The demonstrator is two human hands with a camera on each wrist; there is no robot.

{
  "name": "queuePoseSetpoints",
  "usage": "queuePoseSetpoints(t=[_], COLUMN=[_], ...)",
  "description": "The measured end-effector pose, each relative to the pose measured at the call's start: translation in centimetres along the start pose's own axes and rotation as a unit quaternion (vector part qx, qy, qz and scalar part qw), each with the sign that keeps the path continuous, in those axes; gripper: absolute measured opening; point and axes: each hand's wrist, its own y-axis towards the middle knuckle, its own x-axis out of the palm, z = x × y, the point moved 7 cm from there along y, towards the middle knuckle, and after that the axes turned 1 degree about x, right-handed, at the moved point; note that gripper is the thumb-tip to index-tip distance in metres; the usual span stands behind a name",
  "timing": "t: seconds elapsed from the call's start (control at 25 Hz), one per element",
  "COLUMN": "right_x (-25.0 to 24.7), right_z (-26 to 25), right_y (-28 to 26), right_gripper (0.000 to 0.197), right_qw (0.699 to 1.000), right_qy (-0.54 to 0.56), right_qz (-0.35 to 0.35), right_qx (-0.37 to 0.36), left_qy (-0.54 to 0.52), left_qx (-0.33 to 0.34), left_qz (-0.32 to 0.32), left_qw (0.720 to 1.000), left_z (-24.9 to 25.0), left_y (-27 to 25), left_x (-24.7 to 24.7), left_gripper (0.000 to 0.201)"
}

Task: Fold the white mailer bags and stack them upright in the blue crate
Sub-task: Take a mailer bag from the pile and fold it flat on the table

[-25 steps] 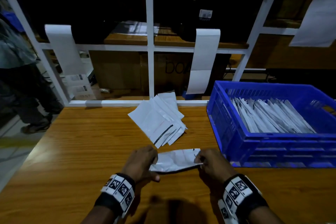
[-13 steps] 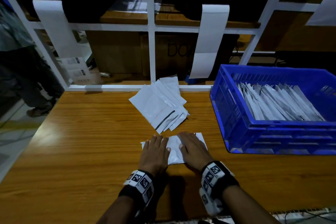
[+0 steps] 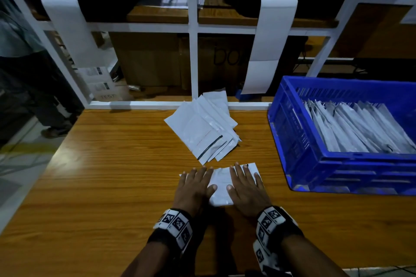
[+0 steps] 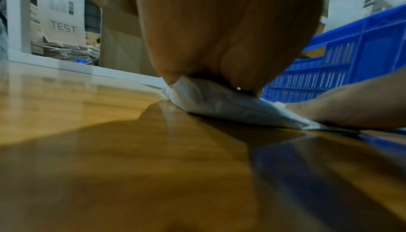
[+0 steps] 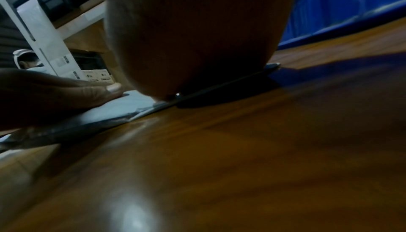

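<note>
A folded white mailer bag (image 3: 220,188) lies flat on the wooden table (image 3: 112,175) in front of me. My left hand (image 3: 194,186) and my right hand (image 3: 245,184) press down on it side by side, fingers straight. The left wrist view shows the left hand (image 4: 228,44) on the bag (image 4: 230,107), and the right wrist view shows the right hand (image 5: 193,41) on the bag (image 5: 129,102). A loose pile of unfolded white mailer bags (image 3: 202,130) lies just beyond. The blue crate (image 3: 315,164) at the right holds several folded bags (image 3: 355,128) leaning upright.
A white frame (image 3: 192,36) with hanging paper strips (image 3: 267,40) closes the table's far edge. Cardboard boxes stand behind it. A person's legs (image 3: 33,96) are at the far left, beside the table.
One second ago both hands held the bag up by its ends, folding it. They laid it on the table and now press it flat with straight fingers.
</note>
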Motion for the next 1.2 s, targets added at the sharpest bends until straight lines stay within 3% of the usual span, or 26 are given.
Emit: queuePoseSetpoints(t=[0.12,0.32,0.44,0.56,0.8,0.96,1.08,1.2], right_x=[0.2,-1.1,-3.9,-6.8,-10.2,-13.6,-16.5,-20.2], right_z=[0.3,-0.5,-0.9,0.2,4.6,5.9,8.2,11.9], right_y=[0.1,-0.4,-1.1,-3.7,-10.4,-15.1,-18.6,-22.9], right_gripper=[0.066,0.071,0.083,0.077,0.052,0.017,0.029,0.021], right_qw=[0.999,0.997,0.994,0.991,0.965,0.95,0.95,0.947], right_qy=[0.012,0.045,0.095,0.127,0.239,0.268,0.229,0.18], right_qz=[-0.044,-0.051,-0.028,0.022,0.085,0.159,0.211,0.266], right_qx=[0.03,0.044,0.044,0.04,0.061,0.025,0.012,-0.001], left_qy=[0.001,0.006,0.009,-0.091,-0.161,-0.203,-0.211,-0.207], left_qx=[-0.003,-0.002,0.058,0.136,0.268,0.323,0.356,0.355], left_qz=[-0.009,-0.027,-0.063,-0.07,-0.023,0.006,0.037,0.082], left_qw=[1.0,1.0,0.996,0.984,0.95,0.924,0.91,0.908], left_z=[0.1,0.3,1.8,4.6,11.0,16.1,21.2,26.3], left_y=[0.5,1.6,1.8,0.9,-1.4,-3.5,-5.1,-6.2], left_x=[-0.7,-3.2,-5.2,-7.0,-9.4,-11.3,-13.1,-14.8], left_gripper=[0.067,0.089,0.09,0.102,0.096,0.092,0.085,0.071])
